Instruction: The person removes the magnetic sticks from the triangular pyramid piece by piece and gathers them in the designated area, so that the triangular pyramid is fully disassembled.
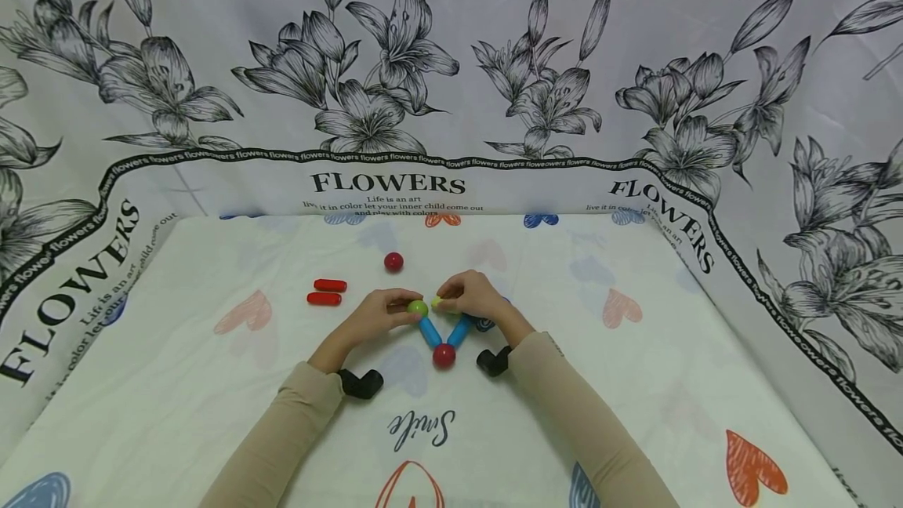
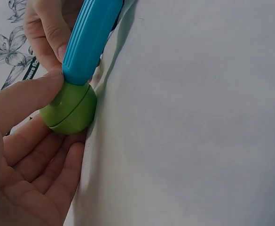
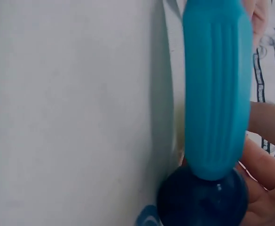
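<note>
Two blue rods (image 1: 429, 333) form a V from a red ball (image 1: 444, 356) on the cloth. My left hand (image 1: 381, 312) pinches a green ball (image 2: 71, 110) at the far end of the left rod, thumb on top and fingers beneath. My right hand (image 1: 474, 295) is just across from it and pinches a small yellow stick (image 1: 437, 302), mostly covered by the fingers. In the right wrist view, a dark blue ball (image 3: 203, 197) caps the other blue rod (image 3: 217, 94), with fingers behind it; the head view hides this ball under the hand.
Two red rods (image 1: 328, 292) lie side by side at the left, and a loose red ball (image 1: 393, 262) sits farther back. Black wrist-worn pieces (image 1: 362, 384) show by each wrist. A flower-printed curtain (image 1: 395, 85) rises behind the white cloth (image 1: 176, 382).
</note>
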`<state>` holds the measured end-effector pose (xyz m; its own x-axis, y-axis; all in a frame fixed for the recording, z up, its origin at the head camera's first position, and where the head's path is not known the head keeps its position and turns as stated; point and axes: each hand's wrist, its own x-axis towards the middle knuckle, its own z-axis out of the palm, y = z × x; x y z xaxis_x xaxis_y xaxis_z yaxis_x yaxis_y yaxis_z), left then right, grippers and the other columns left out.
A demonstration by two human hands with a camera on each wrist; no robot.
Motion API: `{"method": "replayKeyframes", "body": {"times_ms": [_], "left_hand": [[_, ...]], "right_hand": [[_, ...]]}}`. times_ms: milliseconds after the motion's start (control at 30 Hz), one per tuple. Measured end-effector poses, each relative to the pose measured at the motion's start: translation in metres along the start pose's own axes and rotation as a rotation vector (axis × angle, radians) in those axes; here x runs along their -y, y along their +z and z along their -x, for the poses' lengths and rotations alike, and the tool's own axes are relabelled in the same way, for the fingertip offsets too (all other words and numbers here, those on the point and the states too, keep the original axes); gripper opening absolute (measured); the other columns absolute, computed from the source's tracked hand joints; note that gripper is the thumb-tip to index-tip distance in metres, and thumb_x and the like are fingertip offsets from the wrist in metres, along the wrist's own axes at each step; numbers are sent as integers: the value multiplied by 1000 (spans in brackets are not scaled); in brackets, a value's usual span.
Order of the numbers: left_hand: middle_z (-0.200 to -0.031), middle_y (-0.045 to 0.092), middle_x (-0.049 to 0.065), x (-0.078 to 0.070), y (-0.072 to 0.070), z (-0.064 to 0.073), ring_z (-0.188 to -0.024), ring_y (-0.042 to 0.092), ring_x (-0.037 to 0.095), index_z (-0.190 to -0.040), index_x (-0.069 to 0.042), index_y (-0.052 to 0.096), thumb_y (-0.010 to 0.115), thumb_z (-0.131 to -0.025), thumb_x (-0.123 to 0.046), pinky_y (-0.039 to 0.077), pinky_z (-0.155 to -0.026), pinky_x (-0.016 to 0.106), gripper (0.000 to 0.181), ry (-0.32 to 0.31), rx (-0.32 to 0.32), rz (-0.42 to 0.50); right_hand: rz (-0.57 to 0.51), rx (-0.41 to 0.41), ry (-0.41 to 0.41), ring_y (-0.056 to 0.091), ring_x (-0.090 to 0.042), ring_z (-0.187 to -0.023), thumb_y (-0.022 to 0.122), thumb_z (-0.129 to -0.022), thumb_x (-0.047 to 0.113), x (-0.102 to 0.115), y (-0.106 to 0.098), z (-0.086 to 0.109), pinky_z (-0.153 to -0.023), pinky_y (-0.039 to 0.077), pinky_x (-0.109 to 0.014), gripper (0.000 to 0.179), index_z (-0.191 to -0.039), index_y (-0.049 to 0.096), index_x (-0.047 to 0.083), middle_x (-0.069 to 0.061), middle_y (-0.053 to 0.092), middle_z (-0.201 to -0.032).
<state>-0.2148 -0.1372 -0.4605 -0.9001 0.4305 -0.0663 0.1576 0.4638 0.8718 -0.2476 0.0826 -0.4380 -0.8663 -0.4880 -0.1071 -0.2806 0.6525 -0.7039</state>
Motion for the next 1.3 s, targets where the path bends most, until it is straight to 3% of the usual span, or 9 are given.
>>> {"method": "replayKeyframes", "body": {"times_ms": [433,667,1033,1300], "left_hand": [[-134,60,17,0,-1,2,-124,59,32,-132,-2,56,66,-91,-21,47,-107,41,46,-36,21,-9],[-135,58,20,0,-2,4,-124,59,33,-132,1,55,65,-92,-19,48,-106,40,46,-10,34,-7],[-134,59,21,1,-3,6,-124,59,35,-131,2,56,65,-91,-16,48,-105,42,44,12,21,15],[-130,61,23,1,-2,7,-121,60,36,-129,4,57,66,-90,-12,51,-102,39,42,52,9,30]], "right_hand": [[-43,-109,-38,67,-19,-90,71,-87,16,8,-4,14,-85,57,-28,21,-103,72,3,-12,74,-101],[-109,-153,-69,67,-17,-84,70,-87,15,14,3,22,-77,55,-20,19,-100,72,2,-13,75,-97],[-148,-87,31,61,-9,-76,72,-86,15,26,20,28,-69,51,-14,18,-99,74,3,-13,75,-95],[-99,-108,68,64,-12,-79,75,-83,17,31,25,27,-68,49,-15,18,-94,74,4,-11,76,-92]]}}
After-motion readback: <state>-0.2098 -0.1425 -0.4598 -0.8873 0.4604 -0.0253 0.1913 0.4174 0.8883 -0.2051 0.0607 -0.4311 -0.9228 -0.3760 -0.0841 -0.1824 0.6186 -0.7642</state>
